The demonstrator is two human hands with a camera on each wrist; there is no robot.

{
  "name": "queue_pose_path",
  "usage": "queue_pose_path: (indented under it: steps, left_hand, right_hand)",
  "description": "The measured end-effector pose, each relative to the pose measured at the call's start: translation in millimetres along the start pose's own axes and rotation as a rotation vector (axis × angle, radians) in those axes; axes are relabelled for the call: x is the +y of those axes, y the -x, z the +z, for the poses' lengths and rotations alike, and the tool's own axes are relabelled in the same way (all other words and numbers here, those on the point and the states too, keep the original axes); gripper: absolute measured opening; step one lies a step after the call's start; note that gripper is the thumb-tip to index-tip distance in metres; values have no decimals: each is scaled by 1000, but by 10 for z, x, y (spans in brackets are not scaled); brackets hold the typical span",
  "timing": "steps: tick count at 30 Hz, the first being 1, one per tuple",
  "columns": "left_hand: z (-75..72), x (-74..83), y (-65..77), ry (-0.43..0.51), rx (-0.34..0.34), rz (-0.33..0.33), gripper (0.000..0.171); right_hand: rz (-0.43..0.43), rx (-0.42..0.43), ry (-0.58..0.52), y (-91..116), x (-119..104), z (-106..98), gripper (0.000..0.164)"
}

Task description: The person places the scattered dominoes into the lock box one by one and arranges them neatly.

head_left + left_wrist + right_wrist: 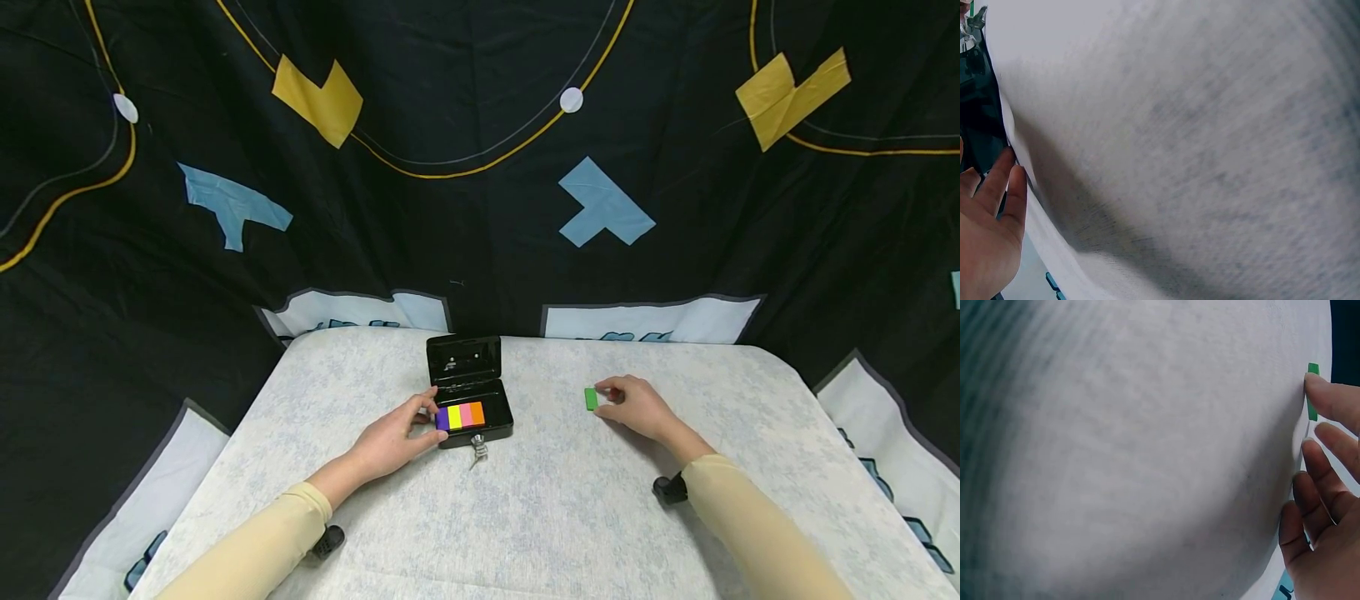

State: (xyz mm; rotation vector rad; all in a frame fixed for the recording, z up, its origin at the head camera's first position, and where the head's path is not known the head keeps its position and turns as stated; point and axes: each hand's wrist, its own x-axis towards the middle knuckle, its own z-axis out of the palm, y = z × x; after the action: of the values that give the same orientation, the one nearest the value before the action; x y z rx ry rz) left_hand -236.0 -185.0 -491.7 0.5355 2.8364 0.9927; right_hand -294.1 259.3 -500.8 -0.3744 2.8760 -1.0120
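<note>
An open black cash box (pixel 495 400), its lid (pixel 463 358) raised, stands on the table with keys (pixel 477 450) at its front. At its left side my left hand (pixel 390 433) has thumb and fingertips at the purple piece (pixel 442 419), seemingly pinching it. Yellow (pixel 454 417), pink (pixel 466 414) and orange (pixel 477 413) pieces line up beside the purple one, over the box's lower part. Off to the right, my right hand (pixel 636 406) pinches a small flat green block (pixel 591 399) between thumb and finger. The right wrist view shows that green block (pixel 1314 392) by the fingertips.
A pale patterned cloth covers the table (pixel 525 517). Behind it hangs a dark curtain (pixel 465 233) with yellow, blue and white shapes. Black wrist cameras are worn under the left wrist (pixel 328 542) and the right wrist (pixel 670 489).
</note>
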Motion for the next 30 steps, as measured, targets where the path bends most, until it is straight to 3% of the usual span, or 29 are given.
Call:
queue_pose_path:
  steps: [30]
  left_hand:
    - [-11, 8, -5, 2, -5, 1, 42]
  right_hand:
    - [9, -16, 45, -43, -1, 16, 43]
